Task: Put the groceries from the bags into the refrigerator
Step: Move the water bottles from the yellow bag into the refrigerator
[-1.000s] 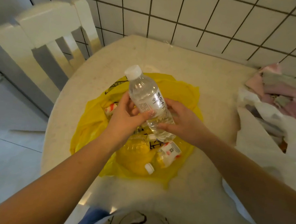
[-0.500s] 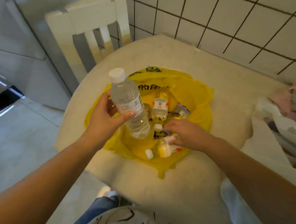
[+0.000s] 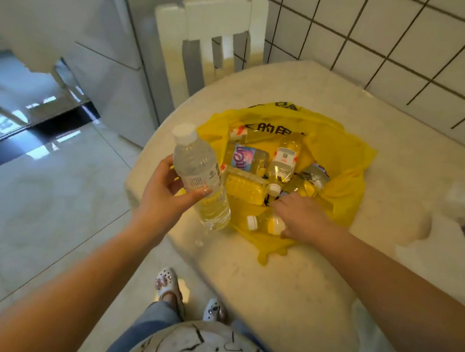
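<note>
Several bottles [image 3: 282, 158] in yellow bag [image 3: 348, 170]; left hand [image 3: 164, 194] fingers grip water bottle [image 3: 200, 172]; right hand [image 3: 301, 219] fingers' state unclear.

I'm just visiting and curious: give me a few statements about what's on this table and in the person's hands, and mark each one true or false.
1. The left hand holds a clear water bottle with a white cap. True.
2. The yellow bag lies open on the table with several bottles inside. True.
3. The right hand is lifting a bottle high above the bag. False: it is down in the bag, on a small white-capped bottle lying there.
4. The bag is red. False: it is yellow with black print.
5. A white chair stands at the far side of the table. True.
</note>
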Demonstrator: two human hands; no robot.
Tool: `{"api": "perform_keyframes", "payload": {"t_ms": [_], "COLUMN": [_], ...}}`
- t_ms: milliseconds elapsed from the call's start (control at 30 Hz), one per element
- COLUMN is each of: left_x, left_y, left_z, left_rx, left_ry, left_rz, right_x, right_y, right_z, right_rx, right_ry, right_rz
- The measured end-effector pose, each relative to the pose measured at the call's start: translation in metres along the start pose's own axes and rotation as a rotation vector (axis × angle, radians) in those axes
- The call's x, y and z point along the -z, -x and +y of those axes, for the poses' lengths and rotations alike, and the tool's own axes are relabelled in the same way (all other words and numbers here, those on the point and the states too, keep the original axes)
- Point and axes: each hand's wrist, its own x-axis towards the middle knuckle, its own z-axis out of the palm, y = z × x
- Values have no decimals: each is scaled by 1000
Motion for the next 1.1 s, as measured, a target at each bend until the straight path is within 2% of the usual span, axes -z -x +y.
{"api": "perform_keyframes", "payload": {"t_ms": [167, 267, 367, 433, 667, 1100], "left_x": [18, 36, 62, 81, 188, 475], "left_y": [9, 7, 3, 4, 31, 104], "left_z": [3, 8, 13, 17, 21, 14], "left_rx": [-15, -35, -65, -90, -170, -191], "left_ry": [14, 14, -15, -43, -103, -199], "left_rz": [55, 96, 132, 161, 283, 514], "right_x": [14, 43, 81, 107, 186, 312], "right_y": [6, 14, 22, 21, -11, -114], "right_z": [7, 7, -9, -32, -145, -406], "right_rx": [-122, -207, -208, -164, 137, 551], "right_ry": [-235, -616, -972, -1099, -1228, -1287], "right_rz": [66, 218, 392, 447, 456, 345]}}
